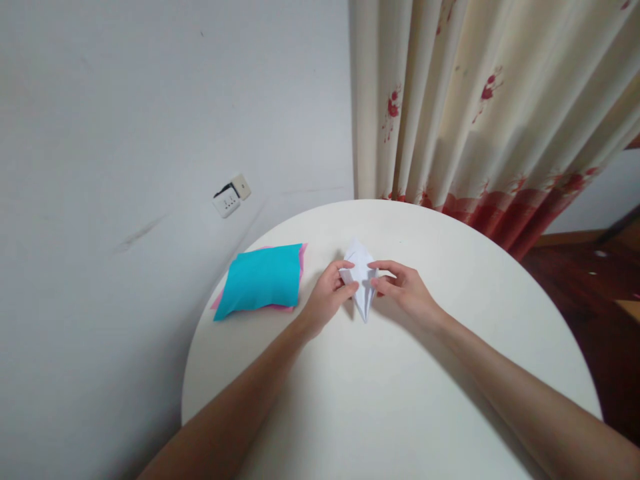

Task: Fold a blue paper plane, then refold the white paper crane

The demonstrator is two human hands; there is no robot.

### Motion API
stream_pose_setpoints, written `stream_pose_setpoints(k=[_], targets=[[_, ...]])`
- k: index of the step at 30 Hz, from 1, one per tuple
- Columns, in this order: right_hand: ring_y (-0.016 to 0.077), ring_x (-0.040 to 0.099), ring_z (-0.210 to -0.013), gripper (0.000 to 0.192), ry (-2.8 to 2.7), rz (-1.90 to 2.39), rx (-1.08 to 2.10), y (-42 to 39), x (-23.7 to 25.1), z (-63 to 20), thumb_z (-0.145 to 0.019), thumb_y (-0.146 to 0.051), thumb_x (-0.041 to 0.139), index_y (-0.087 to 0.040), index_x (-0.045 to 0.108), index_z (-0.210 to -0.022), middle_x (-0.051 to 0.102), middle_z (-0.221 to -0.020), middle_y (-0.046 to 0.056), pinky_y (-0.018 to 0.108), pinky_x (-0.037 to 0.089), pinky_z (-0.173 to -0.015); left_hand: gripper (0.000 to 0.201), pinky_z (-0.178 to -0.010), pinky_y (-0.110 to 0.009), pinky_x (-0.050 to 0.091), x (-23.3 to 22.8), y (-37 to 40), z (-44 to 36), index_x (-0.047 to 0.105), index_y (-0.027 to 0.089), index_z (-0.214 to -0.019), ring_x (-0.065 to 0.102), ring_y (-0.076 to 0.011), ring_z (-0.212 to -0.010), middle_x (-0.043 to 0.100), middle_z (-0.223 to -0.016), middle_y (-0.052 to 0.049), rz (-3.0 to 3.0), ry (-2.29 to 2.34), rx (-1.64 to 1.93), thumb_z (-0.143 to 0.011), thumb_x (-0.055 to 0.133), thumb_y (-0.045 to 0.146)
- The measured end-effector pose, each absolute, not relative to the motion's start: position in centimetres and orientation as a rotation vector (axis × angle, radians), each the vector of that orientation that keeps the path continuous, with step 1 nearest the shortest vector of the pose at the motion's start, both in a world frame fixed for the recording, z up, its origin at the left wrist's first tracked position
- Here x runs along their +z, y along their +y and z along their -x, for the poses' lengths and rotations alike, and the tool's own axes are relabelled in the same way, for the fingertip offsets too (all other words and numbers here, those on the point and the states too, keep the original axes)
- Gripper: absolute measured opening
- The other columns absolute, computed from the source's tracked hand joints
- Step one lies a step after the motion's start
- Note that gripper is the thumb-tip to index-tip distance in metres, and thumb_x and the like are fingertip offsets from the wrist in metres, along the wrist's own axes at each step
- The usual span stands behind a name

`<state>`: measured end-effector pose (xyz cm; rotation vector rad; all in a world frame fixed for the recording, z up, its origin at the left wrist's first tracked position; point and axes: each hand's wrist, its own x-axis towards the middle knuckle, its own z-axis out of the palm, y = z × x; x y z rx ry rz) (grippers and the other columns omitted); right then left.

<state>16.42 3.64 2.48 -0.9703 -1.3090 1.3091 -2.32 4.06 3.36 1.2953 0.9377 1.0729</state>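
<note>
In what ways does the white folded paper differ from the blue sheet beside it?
The white folded paper is creased into a narrow pointed shape; the blue sheet lies flat and unfolded. The left hand and right hand pinch the white one; the blue one is untouched, on pink sheets. Both are on the round table.

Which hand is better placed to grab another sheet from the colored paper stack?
Probably the left hand. The blue paper stack lies on the table just to its left, while the right hand is beyond the folded white paper both hands pinch.
</note>
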Motion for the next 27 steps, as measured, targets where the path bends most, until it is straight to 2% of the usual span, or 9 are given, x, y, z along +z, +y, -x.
stream_pose_setpoints(k=[6,11,19,23,27], targets=[[0.0188,0.065,-0.085,0.05,-1.248,0.84,1.447,4.4,2.7,-17.6,-0.072,-0.043,0.079,-0.02,0.069,-0.116,0.072,-0.1,0.006,0.037,0.054,-0.08,0.055,-0.079,-0.033,0.052,3.4,4.4,2.8,0.055,0.02,-0.126,0.064,-0.0214,-0.096,0.065,-0.111,-0.008,-1.19,0.812,1.056,-0.076,0.073,0.032],[0.0183,0.065,-0.09,0.048,-1.199,0.757,1.524,4.6,2.7,-18.2,-0.072,-0.042,0.081,-0.023,0.071,-0.115,0.069,-0.116,0.006,0.038,0.053,-0.087,0.056,-0.083,-0.036,0.051,3.7,4.5,3.0,0.056,0.019,-0.131,0.062,-0.0238,-0.103,0.063,-0.119,-0.011,-1.134,0.773,1.062,-0.079,0.071,0.032],[0.0191,0.065,-0.101,0.049,-1.196,0.7,1.602,4.8,3.0,-19.0,-0.075,-0.039,0.079,-0.024,0.069,-0.121,0.069,-0.122,0.006,0.039,0.049,-0.097,0.059,-0.081,-0.034,0.05,3.7,4.6,3.4,0.054,0.022,-0.137,0.061,-0.023,-0.104,0.06,-0.13,-0.012,-1.096,0.685,1.039,-0.082,0.072,0.034],[0.0204,0.065,-0.102,0.051,-1.191,0.669,1.626,4.8,3.1,-19.2,-0.075,-0.035,0.079,-0.024,0.068,-0.123,0.069,-0.123,0.007,0.039,0.05,-0.096,0.06,-0.083,-0.034,0.05,3.6,4.6,3.5,0.05,0.024,-0.141,0.061,-0.0229,-0.106,0.059,-0.132,-0.013,-1.105,0.627,1.03,-0.086,0.07,0.035],[0.0199,0.064,-0.103,0.052,-1.163,0.633,1.659,5.0,2.9,-19.4,-0.072,-0.024,0.079,-0.025,0.068,-0.123,0.069,-0.124,0.006,0.036,0.049,-0.094,0.067,-0.086,-0.036,0.05,3.7,4.5,3.5,0.045,0.024,-0.146,0.058,-0.0264,-0.114,0.054,-0.14,-0.015,-1.109,0.59,1.015,-0.084,0.072,0.033]])
